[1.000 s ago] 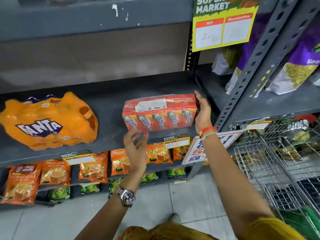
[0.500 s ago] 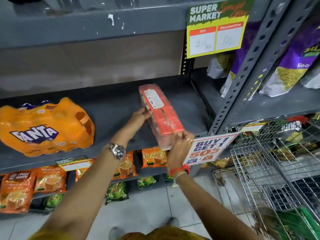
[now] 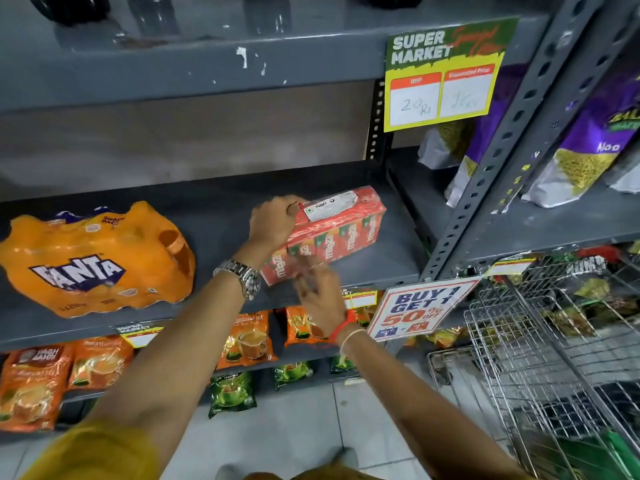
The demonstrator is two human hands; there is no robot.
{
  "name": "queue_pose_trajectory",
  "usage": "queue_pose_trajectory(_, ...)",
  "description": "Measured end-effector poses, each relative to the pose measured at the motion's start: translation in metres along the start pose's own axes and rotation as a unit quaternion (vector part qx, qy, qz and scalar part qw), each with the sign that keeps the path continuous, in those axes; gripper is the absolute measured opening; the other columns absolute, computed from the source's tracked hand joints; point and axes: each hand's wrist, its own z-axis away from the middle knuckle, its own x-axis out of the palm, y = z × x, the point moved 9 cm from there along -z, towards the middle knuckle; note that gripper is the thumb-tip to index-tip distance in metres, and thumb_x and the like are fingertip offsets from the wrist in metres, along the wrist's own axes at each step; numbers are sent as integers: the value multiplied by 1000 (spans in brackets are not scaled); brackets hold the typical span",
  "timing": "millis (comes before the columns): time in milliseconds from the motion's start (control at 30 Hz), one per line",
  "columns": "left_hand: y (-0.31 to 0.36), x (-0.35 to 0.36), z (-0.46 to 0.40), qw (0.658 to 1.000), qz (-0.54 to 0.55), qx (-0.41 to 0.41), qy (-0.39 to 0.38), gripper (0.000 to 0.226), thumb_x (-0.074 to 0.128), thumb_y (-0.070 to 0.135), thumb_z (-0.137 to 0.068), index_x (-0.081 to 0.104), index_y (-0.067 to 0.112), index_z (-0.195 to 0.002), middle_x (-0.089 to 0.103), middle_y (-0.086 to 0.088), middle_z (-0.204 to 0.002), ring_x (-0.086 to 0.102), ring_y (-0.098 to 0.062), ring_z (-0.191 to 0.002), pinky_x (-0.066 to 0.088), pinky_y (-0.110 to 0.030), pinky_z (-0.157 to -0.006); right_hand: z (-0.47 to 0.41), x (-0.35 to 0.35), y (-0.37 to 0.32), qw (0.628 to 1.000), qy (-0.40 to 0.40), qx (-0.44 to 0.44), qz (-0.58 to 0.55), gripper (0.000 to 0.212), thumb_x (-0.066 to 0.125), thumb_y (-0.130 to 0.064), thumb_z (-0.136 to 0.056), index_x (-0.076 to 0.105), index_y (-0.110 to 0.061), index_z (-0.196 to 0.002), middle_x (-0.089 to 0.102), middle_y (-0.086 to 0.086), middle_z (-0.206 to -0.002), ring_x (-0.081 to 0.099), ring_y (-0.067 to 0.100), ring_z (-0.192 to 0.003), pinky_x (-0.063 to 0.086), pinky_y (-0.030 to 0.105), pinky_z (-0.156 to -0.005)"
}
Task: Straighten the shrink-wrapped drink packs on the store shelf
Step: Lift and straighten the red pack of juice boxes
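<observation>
The red pack of juice cartons (image 3: 330, 233) sits on the grey shelf (image 3: 221, 206), lying at a slant with its near end by the front edge, and the left hand (image 3: 273, 221) has its grip closed over the pack's far left end. The right hand (image 3: 320, 296) is blurred, fingers spread loose at the near lower corner, gripping nothing. Well off to the left on the same shelf lies the orange Fanta pack (image 3: 93, 258), with a wire trolley (image 3: 540, 341) on the right.

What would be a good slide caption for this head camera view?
Left hand grips the red juice pack lying askew on the grey shelf, right hand at its front; Fanta pack lies left.
</observation>
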Motion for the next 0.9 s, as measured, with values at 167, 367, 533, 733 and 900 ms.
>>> queue_pose_trajectory(167,-38,-24,43,951,142,-116,248,42,60,28,-83,53,19,-124,56,-6,-129,53,-23,-119,31,-48,-112,-31,-118,25,945,300,89,-97,29,54,-13,-84,55,-6,-112,54,12,-114,53,23,-106,44,43,-100)
queue_pose_trajectory(367,-62,31,95,774,514,-300,216,31,64,28,-81,42,21,-102,60,-8,-112,64,-24,-95,53,-38,-85,-68,-129,52,950,202,191,-141,23,62,-21,-85,58,-14,-107,61,12,-112,56,19,-98,44,30,-91)
queue_pose_trajectory(533,-75,28,84,794,506,-289,173,25,69,36,-72,54,31,-91,66,-11,-115,66,-28,-101,52,-49,-93,-46,-140,57,920,282,176,-206,14,69,-13,-79,58,-23,-80,61,-6,-79,58,8,-73,47,23,-76)
queue_pose_trajectory(733,-60,27,82,841,475,-234,111,13,64,34,-81,56,30,-92,68,-8,-108,66,-27,-100,54,-35,-80,-10,-150,66,887,365,168,-229,37,70,-13,-79,60,0,-112,64,9,-96,60,13,-84,46,4,-62)
queue_pose_trajectory(900,-55,34,99,863,450,-208,102,10,62,38,-81,62,33,-90,71,-6,-106,67,-23,-99,51,-44,-95,6,-154,68,885,360,171,-240,37,66,-15,-83,57,-2,-117,63,6,-100,59,13,-92,48,8,-67)
